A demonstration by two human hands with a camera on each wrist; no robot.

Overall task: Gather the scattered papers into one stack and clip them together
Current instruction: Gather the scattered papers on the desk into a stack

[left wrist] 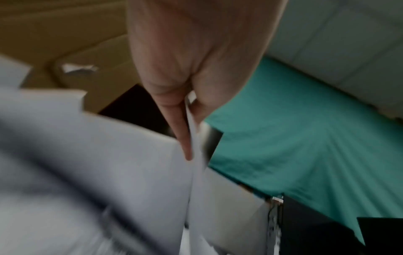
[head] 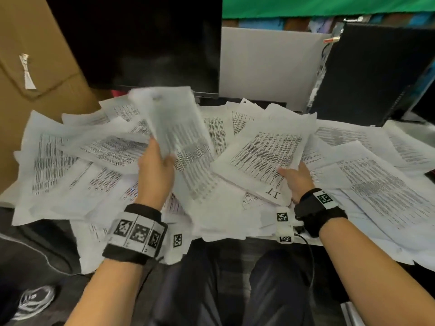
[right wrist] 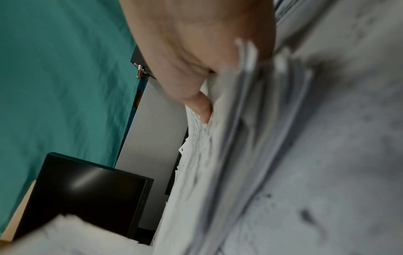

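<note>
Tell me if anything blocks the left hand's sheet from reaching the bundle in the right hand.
Nothing visible does. The left hand holds its sheet raised above the loose papers, and the right hand grips the bundle just beside it, with only open air between them.

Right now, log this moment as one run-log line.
stage: gathering | left hand: grips lifted sheets | right hand: grips bundle | loose papers: spread over desk | clip: not seen
</note>
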